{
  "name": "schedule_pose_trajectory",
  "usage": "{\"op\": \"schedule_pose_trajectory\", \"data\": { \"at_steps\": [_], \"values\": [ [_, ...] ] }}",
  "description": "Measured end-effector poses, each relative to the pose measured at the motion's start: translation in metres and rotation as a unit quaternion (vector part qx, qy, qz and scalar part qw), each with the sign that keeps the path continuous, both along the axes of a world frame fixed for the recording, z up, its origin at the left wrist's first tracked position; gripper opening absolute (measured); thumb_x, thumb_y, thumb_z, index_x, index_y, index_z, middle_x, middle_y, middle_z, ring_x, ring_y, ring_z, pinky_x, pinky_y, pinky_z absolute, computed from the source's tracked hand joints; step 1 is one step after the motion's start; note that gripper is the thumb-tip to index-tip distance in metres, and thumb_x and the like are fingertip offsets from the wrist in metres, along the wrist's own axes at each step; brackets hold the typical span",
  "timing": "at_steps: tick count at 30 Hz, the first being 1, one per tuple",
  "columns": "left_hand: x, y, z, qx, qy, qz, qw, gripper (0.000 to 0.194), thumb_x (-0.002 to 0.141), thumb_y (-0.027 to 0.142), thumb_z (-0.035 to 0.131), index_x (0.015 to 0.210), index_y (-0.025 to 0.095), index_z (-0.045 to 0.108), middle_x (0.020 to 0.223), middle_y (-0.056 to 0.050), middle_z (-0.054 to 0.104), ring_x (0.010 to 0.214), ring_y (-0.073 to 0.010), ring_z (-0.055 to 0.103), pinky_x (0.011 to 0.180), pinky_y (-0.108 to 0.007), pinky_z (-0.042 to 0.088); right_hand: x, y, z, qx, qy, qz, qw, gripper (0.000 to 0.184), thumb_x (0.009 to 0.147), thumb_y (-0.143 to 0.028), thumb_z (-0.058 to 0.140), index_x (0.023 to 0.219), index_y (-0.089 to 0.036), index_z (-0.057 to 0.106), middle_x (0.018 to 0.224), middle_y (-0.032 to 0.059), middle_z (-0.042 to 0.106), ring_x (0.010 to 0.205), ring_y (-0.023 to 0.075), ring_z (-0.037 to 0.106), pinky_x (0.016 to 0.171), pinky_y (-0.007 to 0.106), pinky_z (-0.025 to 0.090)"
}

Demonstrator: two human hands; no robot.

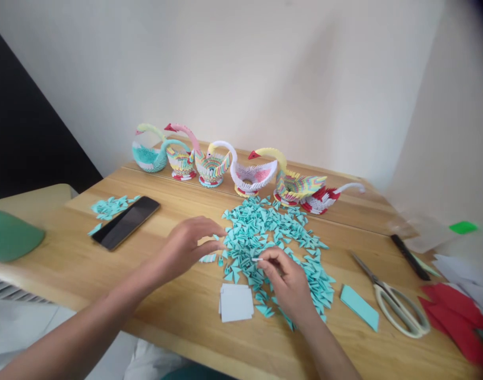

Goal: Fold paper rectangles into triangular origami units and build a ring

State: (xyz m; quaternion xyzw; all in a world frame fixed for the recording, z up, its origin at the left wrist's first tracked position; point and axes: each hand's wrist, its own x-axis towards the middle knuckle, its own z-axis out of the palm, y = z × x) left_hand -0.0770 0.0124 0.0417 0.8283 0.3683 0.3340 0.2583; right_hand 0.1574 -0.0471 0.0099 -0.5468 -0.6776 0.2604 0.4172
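Note:
Beside a spread-out pile of turquoise folded paper triangles (pixel 247 224), my left hand (pixel 192 243) hovers at the left edge, thumb and fingers apart with nothing seen between them. My right hand (pixel 287 279) is over the front of the pile, its thumb and fingertips pinching a small white piece of paper (pixel 257 259). Just below lies a stack of white paper squares (pixel 237 303). A few striped white-and-turquoise folded pieces (pixel 208 258) rest on the wood under my left hand.
Several folded-paper swans (pixel 251 177) line the back of the wooden table (pixel 178 311). A phone (pixel 126 222) and a smaller turquoise heap (pixel 112 207) lie left. At right are scissors (pixel 394 301), turquoise strips (pixel 359 307), red paper (pixel 455 311) and a black bar (pixel 409 257).

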Motion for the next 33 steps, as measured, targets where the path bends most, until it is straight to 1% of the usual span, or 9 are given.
{"op": "schedule_pose_trajectory", "data": {
  "at_steps": [3, 6, 9, 11, 14, 17, 22, 26, 33],
  "values": [
    [-0.019, -0.003, -0.005, 0.061, 0.118, -0.022, 0.991, 0.023, 0.086, 0.035, 0.061, 0.100, 0.018, 0.068, 0.101, -0.009, 0.070, 0.096, -0.0234, 0.061, 0.086, -0.035, 0.044, 0.000, -0.002, 0.001, 0.015, -0.003, 0.006, 1.000, 0.013, 0.089, -0.027, 0.054, 0.079, -0.022, 0.060, 0.078, 0.0012, 0.065, 0.070, 0.0156, 0.059, 0.068, 0.026, 0.047],
    [-0.023, -0.003, -0.030, 0.080, 0.218, -0.032, 0.972, 0.022, 0.085, 0.032, 0.062, 0.101, 0.017, 0.066, 0.101, -0.010, 0.067, 0.096, -0.0250, 0.059, 0.086, -0.038, 0.042, -0.002, -0.003, 0.002, 0.039, -0.010, 0.020, 0.999, 0.011, 0.087, -0.027, 0.056, 0.081, -0.023, 0.064, 0.080, 0.0025, 0.067, 0.074, 0.0174, 0.061, 0.070, 0.028, 0.048],
    [-0.019, 0.003, -0.054, 0.077, 0.241, -0.035, 0.967, 0.016, 0.084, 0.029, 0.062, 0.095, 0.017, 0.067, 0.096, -0.009, 0.065, 0.095, -0.0237, 0.058, 0.086, -0.037, 0.041, -0.003, -0.002, 0.002, 0.050, -0.022, 0.040, 0.998, 0.010, 0.087, -0.026, 0.057, 0.085, -0.024, 0.066, 0.083, 0.0031, 0.069, 0.078, 0.0188, 0.063, 0.072, 0.030, 0.048],
    [-0.017, 0.007, -0.059, 0.069, 0.231, -0.033, 0.970, 0.010, 0.083, 0.024, 0.062, 0.089, 0.017, 0.067, 0.095, -0.009, 0.065, 0.095, -0.0229, 0.057, 0.087, -0.036, 0.041, -0.004, -0.002, 0.001, 0.056, -0.028, 0.059, 0.996, 0.010, 0.088, -0.026, 0.057, 0.087, -0.024, 0.067, 0.084, 0.0030, 0.070, 0.079, 0.0187, 0.064, 0.072, 0.030, 0.048],
    [-0.016, 0.007, -0.050, 0.042, 0.185, -0.027, 0.981, 0.007, 0.082, 0.018, 0.061, 0.086, 0.016, 0.065, 0.092, -0.007, 0.066, 0.093, -0.0219, 0.058, 0.090, -0.037, 0.040, -0.005, -0.002, 0.000, 0.073, -0.029, 0.080, 0.994, 0.010, 0.089, -0.024, 0.056, 0.086, -0.024, 0.066, 0.083, 0.0025, 0.069, 0.079, 0.0177, 0.064, 0.072, 0.029, 0.048],
    [-0.015, -0.002, -0.027, -0.041, 0.079, -0.009, 0.996, 0.010, 0.083, 0.021, 0.059, 0.090, 0.016, 0.064, 0.089, -0.006, 0.067, 0.086, -0.0186, 0.059, 0.088, -0.034, 0.042, -0.006, -0.003, -0.001, 0.094, -0.019, 0.091, 0.991, 0.010, 0.089, -0.022, 0.056, 0.087, -0.024, 0.066, 0.083, 0.0024, 0.069, 0.080, 0.0175, 0.065, 0.073, 0.028, 0.049],
    [-0.007, -0.019, -0.001, -0.228, -0.064, -0.108, 0.966, 0.018, 0.084, 0.031, 0.060, 0.091, 0.015, 0.065, 0.092, -0.006, 0.068, 0.085, -0.0161, 0.060, 0.078, -0.025, 0.044, -0.009, -0.008, 0.005, 0.125, -0.014, 0.093, 0.988, 0.012, 0.090, -0.021, 0.055, 0.089, -0.025, 0.067, 0.083, 0.0028, 0.070, 0.079, 0.0177, 0.066, 0.070, 0.028, 0.051],
    [0.001, -0.020, -0.001, -0.278, -0.091, -0.150, 0.944, 0.022, 0.082, 0.034, 0.063, 0.090, 0.014, 0.067, 0.086, -0.005, 0.067, 0.078, -0.0148, 0.058, 0.072, -0.024, 0.044, -0.010, -0.012, 0.012, 0.152, -0.008, 0.096, 0.984, 0.013, 0.089, -0.019, 0.055, 0.088, -0.025, 0.067, 0.079, 0.0021, 0.070, 0.073, 0.0166, 0.066, 0.066, 0.027, 0.051],
    [0.007, -0.018, -0.004, -0.316, -0.101, -0.166, 0.929, 0.024, 0.081, 0.036, 0.065, 0.089, 0.014, 0.069, 0.085, -0.003, 0.069, 0.076, -0.0132, 0.058, 0.073, -0.023, 0.044, -0.010, -0.013, 0.015, 0.162, -0.032, 0.097, 0.981, 0.015, 0.092, -0.022, 0.052, 0.087, -0.024, 0.066, 0.077, 0.0022, 0.070, 0.073, 0.0161, 0.066, 0.065, 0.026, 0.051]
  ]
}}
